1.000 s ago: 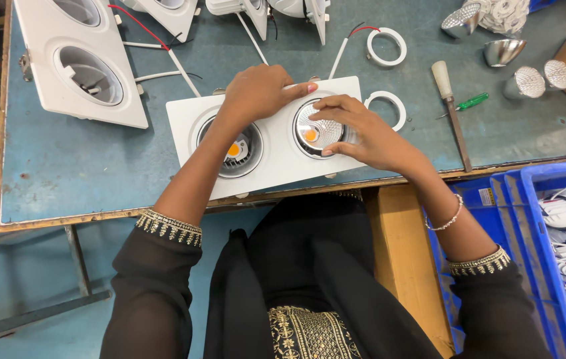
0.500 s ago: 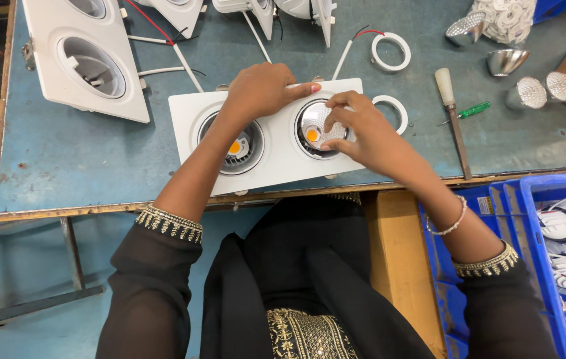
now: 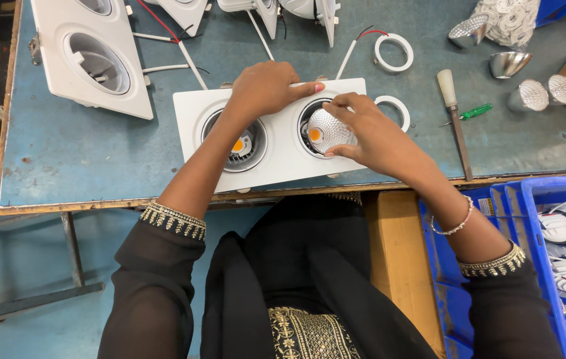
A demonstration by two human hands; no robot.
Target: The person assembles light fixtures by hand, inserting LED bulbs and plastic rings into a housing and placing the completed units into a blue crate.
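The left hand [image 3: 266, 86] lies flat on the white fixture [image 3: 276, 139], fingers stretched, gripping nothing. The right hand [image 3: 369, 133] pinches a silver reflector [image 3: 326, 129] with its fingertips, sitting in the right opening of the fixture. The fixture rests on the blue table [image 3: 63, 166], near a white ring [image 3: 396, 110] and a screwdriver [image 3: 454, 116].

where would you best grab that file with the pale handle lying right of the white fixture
Take the file by its pale handle at the far end, coming from above with fingers across it. It lies flat on the blue table, handle thick and rounded, blade thin and running toward the table's near edge. The handle lies apart from the green screwdriver and the right hand.
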